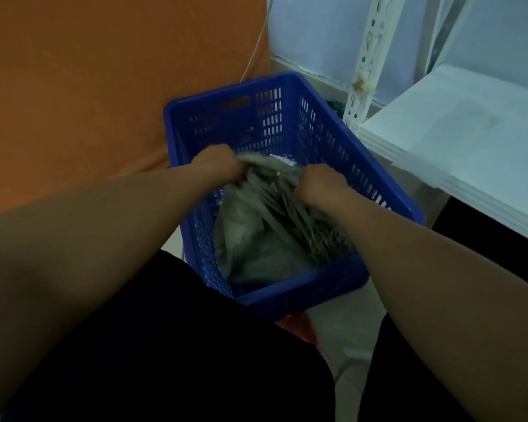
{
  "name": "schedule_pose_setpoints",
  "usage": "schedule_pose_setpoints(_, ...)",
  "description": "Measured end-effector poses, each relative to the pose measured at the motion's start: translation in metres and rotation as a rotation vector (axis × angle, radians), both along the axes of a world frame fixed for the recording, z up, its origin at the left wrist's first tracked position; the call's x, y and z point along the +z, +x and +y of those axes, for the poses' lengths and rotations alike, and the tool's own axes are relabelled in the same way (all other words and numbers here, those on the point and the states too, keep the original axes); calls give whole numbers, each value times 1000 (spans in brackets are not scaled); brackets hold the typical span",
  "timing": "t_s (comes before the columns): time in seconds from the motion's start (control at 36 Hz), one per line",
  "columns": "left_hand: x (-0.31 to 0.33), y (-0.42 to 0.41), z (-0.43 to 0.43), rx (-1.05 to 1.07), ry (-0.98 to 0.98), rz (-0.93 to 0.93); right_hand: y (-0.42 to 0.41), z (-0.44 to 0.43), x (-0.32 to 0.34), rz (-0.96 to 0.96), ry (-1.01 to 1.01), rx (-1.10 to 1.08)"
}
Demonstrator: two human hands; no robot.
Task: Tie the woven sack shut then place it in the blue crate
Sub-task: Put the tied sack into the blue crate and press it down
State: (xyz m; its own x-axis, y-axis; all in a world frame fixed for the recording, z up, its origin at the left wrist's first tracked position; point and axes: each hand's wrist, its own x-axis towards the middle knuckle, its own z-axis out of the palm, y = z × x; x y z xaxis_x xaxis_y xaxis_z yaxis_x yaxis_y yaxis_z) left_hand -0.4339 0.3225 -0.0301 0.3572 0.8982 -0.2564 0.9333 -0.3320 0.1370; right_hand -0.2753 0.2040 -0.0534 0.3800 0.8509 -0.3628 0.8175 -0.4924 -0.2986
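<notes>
A grey-green woven sack lies inside the blue crate, its bunched neck raised toward the crate's far half. My left hand is closed on the left side of the gathered neck. On the right side of the neck, my right hand is also closed on it. Both fists sit close together above the crate's middle. The sack's body fills the near part of the crate. A small white patch shows just beyond the neck; whether a knot is there I cannot tell.
An orange fabric surface rises to the left of the crate. To the right stand stacked white boards and a white slotted shelf post. My dark-clothed legs are in front, with pale floor between them.
</notes>
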Motion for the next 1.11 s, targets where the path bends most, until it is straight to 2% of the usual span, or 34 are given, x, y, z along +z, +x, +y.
schedule_pose_setpoints(0.08,-9,-7,-1,138,-328,89,-4,-5,-16,-24,-275,147)
schedule_pose_setpoints(0.17,-15,-7,-3,91,-402,83,-2,-4,-32,79,-362,145)
schedule_pose_setpoints(0.22,-12,-5,-3,0,-371,70,3,0,-35,104,-313,132)
schedule_pose_setpoints(0.33,-9,1,1,-213,-209,197,13,10,-32,95,-103,98)
schedule_pose_setpoints(0.42,-12,9,8,-268,-233,193,19,11,-36,91,28,106)
schedule_pose_setpoints(0.47,-13,14,5,-310,-237,261,22,10,-43,27,67,174)
schedule_pose_setpoints(0.58,-35,14,-9,-360,-285,312,28,7,-63,-72,-25,330)
schedule_pose_setpoints(0.67,-57,11,-12,-337,-274,297,31,0,-77,-38,-117,344)
schedule_pose_setpoints(0.83,-64,10,-7,-440,-178,379,35,2,-94,-44,-205,323)
schedule_pose_setpoints(1.0,-72,18,-10,-388,-213,347,27,10,-89,-75,-118,331)
schedule_pose_setpoints(1.11,-66,16,-3,-449,-64,270,16,10,-78,-34,-13,383)
